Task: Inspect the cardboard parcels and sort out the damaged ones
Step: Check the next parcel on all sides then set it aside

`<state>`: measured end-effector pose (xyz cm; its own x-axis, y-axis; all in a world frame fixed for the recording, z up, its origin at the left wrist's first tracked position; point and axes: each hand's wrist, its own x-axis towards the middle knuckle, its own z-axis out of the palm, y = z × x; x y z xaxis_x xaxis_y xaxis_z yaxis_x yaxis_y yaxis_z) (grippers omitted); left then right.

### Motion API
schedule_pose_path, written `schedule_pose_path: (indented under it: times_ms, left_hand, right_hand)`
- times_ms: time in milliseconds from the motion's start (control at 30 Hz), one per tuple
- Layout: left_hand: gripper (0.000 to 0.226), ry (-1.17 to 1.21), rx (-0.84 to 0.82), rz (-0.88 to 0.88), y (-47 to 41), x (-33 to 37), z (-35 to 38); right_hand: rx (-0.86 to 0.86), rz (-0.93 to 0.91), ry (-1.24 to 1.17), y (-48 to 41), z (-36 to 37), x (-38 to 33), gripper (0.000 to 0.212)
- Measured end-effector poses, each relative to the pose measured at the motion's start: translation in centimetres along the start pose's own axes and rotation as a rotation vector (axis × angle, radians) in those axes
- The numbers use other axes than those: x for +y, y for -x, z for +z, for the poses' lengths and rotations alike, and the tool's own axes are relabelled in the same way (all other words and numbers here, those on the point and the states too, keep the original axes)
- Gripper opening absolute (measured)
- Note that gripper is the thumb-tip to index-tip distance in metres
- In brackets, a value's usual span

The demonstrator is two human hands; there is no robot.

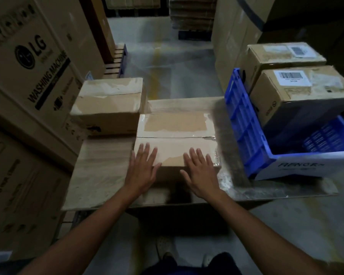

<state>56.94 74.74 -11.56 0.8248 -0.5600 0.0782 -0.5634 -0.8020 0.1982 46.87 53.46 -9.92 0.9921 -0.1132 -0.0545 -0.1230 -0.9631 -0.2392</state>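
Head view: a brown cardboard parcel with clear tape and a torn, paler patch on its lid [175, 132] sits in the middle of the pale wooden worktop [99, 171], close to the near edge. Both hands are open and grip nothing. The left hand [142, 171] lies flat at the near left corner of the lid with its fingers straight and spread. The right hand [201, 173] lies the same way near the right corner, its fingers reaching onto the lid.

A second brown cardboard parcel with wrinkled tape across its flaps [107, 108] stands just beside the first, to the left and farther back, on the same worktop. To the right, a blue plastic crate with ribbed walls [246, 132] rests on the worktop. It holds a brown carton with a white barcode label [298, 96]. A similar labelled carton [276, 56] stands directly behind that one, though whether it is inside the crate cannot be told.

Tall cardboard cartons printed "LG" and "WASHING MACHINE" [32, 62] are stacked along the left side. Beyond the worktop lies a grey concrete floor [167, 66], with more stacked cartons at the far end.
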Motion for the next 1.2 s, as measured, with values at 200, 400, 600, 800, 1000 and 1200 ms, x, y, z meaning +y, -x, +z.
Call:
schedule_pose_path:
  times_ms: [200, 400, 600, 800, 1000, 1200]
  left_hand:
    - [0.067, -0.055, -0.056, 0.05, -0.3, -1.1, 0.4]
    - [0.064, -0.06, 0.054, 0.094, -2.7, -1.5, -1.0]
    - [0.088, -0.041, -0.145, 0.059, -4.4, -1.9, -0.5]
    - [0.09, -0.137, -0.162, 0.049, -5.7, -1.9, -1.7]
    - [0.08, 0.017, -0.129, 0.014, -6.6, -2.2, -1.1]
    - [0.045, -0.095, -0.003, 0.077, -8.7, -2.7, -2.4]
  right_hand:
    - [0.143, 0.039, 0.081, -0.9, 0.3, -0.6, 0.055]
    - [0.036, 0.064, 0.028, -3.8, 0.2, -2.0, 0.071]
    - [-0.066, -0.027, 0.039, -6.7, 0.8, -3.0, 0.091]
    - [-0.016, -0.023, 0.129, -8.0, 0.3, -3.0, 0.073]
    - [-0.045, -0.006, 0.071, -8.4, 1.3, -3.3, 0.074]
    - [-0.022, -0.041, 0.218, -11.0, -1.2, -3.9, 0.061]
